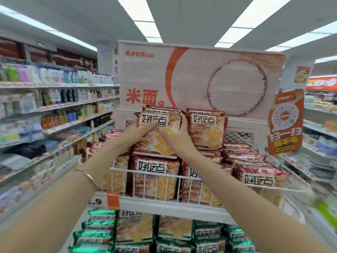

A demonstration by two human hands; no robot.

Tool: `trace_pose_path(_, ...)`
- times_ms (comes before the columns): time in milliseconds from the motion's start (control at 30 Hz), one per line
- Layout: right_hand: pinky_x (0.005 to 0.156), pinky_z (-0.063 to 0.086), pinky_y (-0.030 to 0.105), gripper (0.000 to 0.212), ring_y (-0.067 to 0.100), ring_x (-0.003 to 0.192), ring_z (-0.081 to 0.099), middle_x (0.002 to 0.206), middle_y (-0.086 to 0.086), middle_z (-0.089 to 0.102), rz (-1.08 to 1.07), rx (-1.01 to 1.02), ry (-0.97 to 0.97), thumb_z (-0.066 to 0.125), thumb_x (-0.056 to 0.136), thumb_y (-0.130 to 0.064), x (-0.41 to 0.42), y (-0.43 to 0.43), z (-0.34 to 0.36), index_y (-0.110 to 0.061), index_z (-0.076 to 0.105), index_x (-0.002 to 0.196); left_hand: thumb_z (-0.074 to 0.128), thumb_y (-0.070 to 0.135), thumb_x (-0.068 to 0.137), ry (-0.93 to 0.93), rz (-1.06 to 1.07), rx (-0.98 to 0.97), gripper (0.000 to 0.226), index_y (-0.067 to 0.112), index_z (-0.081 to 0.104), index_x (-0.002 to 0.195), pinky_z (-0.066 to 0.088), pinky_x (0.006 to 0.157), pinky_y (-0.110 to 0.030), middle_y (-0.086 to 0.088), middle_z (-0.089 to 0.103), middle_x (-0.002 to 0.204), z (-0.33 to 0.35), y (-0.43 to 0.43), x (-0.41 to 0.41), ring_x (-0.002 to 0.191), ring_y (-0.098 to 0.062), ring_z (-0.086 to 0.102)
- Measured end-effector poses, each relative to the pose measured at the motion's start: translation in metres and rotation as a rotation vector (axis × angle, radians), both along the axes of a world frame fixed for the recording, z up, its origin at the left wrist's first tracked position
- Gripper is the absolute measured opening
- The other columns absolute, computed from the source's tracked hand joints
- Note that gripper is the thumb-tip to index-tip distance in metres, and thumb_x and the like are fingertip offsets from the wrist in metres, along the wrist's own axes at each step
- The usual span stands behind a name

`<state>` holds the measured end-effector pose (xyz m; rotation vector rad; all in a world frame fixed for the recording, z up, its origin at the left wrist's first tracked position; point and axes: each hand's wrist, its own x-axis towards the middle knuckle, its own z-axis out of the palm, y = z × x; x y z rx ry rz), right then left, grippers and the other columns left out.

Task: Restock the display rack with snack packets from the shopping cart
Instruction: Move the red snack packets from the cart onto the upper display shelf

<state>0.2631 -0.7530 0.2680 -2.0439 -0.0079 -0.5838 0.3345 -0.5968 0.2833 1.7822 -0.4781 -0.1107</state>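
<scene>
Two hands grip one stack of snack packets (160, 119) atop the display rack (164, 199): left hand (135, 129) at its 9 o'clock edge, right hand (176, 138) at 3 o'clock, fingers curled round it, its long axis about upright.

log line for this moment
phase: placing | left hand: grips red packet stack | right hand: same | spot: display rack top tier

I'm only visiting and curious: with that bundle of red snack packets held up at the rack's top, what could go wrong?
1. The left hand and right hand squeeze the stack of red snack packets between them; one might slip out.
2. Pushing it in could topple the upright red packet beside it into the white wire basket.
</scene>
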Motion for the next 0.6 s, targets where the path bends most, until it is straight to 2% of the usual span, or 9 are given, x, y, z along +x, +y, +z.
trace_pose_path(33, 0.098, 0.037, 0.03, 0.098, 0.025, 0.145, 0.029, 0.164, 0.002, 0.013, -0.05, 0.058, 0.007, 0.065, 0.089, -0.051, 0.003, 0.005, 0.003, -0.039, -0.006, 0.155, 0.066, 0.049, 0.09, 0.02, 0.022, -0.099, 0.065, 0.014, 0.039, 0.138, 0.049, 0.057, -0.021, -0.004, 0.064, 0.095, -0.002, -0.009, 0.0, 0.064, -0.01, 0.06)
trace_pose_path(100, 0.091, 0.041, 0.032, 0.093, 0.028, 0.142, 0.034, 0.164, 0.004, 0.017, -0.099, 0.143, 0.045, 0.062, 0.093, -0.048, 0.006, 0.002, 0.008, -0.035, -0.005, 0.156, 0.068, 0.048, 0.089, 0.014, 0.061, -0.217, 0.04, 0.023, 0.05, 0.116, 0.045, 0.042, -0.02, -0.002, 0.061, 0.078, -0.002, -0.021, 0.0, 0.049, -0.009, 0.054)
trace_pose_path(200, 0.107, 0.035, 0.041, 0.094, 0.028, 0.146, 0.026, 0.165, 0.004, 0.012, -0.123, 0.232, 0.05, 0.061, 0.093, -0.049, 0.007, 0.005, 0.006, -0.035, -0.006, 0.156, 0.067, 0.051, 0.088, -0.106, 0.035, -0.127, 0.048, 0.022, 0.046, 0.121, 0.045, 0.044, -0.014, 0.004, 0.063, 0.081, -0.001, -0.015, 0.006, 0.057, -0.007, 0.057)
trace_pose_path(300, 0.107, 0.034, 0.042, 0.095, 0.031, 0.146, 0.026, 0.163, 0.009, 0.011, -0.144, 0.186, 0.009, 0.064, 0.091, -0.05, 0.009, 0.025, -0.004, -0.039, -0.005, 0.155, 0.061, 0.054, 0.091, -0.194, 0.043, 0.022, 0.046, 0.03, 0.036, 0.121, 0.038, 0.051, -0.009, 0.015, 0.056, 0.084, 0.0, 0.002, 0.007, 0.068, 0.002, 0.052)
trace_pose_path(367, 0.109, 0.033, 0.041, 0.1, 0.03, 0.145, 0.028, 0.163, 0.008, 0.014, -0.144, 0.111, -0.003, 0.067, 0.087, -0.053, 0.006, 0.022, -0.003, -0.039, -0.004, 0.155, 0.062, 0.057, 0.089, -0.196, 0.031, 0.049, 0.047, 0.026, 0.038, 0.115, 0.039, 0.055, -0.011, 0.014, 0.059, 0.088, -0.006, 0.006, 0.01, 0.067, 0.002, 0.053)
trace_pose_path(433, 0.113, 0.03, 0.04, 0.105, 0.025, 0.148, 0.024, 0.165, 0.002, 0.012, -0.135, 0.018, 0.033, 0.069, 0.083, -0.057, -0.001, 0.007, 0.003, -0.035, -0.003, 0.156, 0.064, 0.062, 0.085, -0.218, 0.003, 0.027, 0.057, 0.02, 0.049, 0.121, 0.047, 0.061, -0.017, 0.005, 0.068, 0.094, -0.012, 0.003, 0.012, 0.07, -0.003, 0.063)
trace_pose_path(500, 0.117, 0.023, 0.041, 0.112, 0.022, 0.151, 0.017, 0.166, -0.002, 0.006, -0.156, -0.049, 0.065, 0.07, 0.08, -0.062, -0.007, -0.006, 0.007, -0.031, -0.006, 0.156, 0.062, 0.075, 0.077, -0.21, -0.014, 0.038, 0.084, 0.018, 0.044, 0.136, 0.052, 0.079, -0.026, 0.001, 0.069, 0.11, -0.012, 0.004, 0.014, 0.091, -0.01, 0.068)
trace_pose_path(533, 0.119, 0.019, 0.041, 0.115, 0.02, 0.152, 0.012, 0.166, -0.003, 0.002, -0.18, -0.092, 0.034, 0.069, 0.079, -0.064, -0.011, -0.007, 0.007, -0.031, -0.008, 0.157, 0.06, 0.084, 0.068, -0.183, -0.007, 0.049, 0.105, 0.02, 0.032, 0.147, 0.051, 0.094, -0.034, -0.002, 0.063, 0.129, -0.01, 0.006, 0.017, 0.11, -0.018, 0.065)
trace_pose_path(600, 0.12, 0.008, 0.038, 0.108, 0.014, 0.152, 0.001, 0.166, -0.007, -0.004, -0.226, -0.339, -0.136, 0.064, 0.081, -0.066, -0.019, -0.006, 0.007, -0.034, -0.007, 0.157, 0.059, 0.094, 0.051, -0.138, -0.021, 0.067, 0.136, 0.034, 0.0, 0.158, 0.035, 0.115, -0.047, -0.007, 0.032, 0.16, -0.006, 0.012, 0.022, 0.139, -0.029, 0.043)
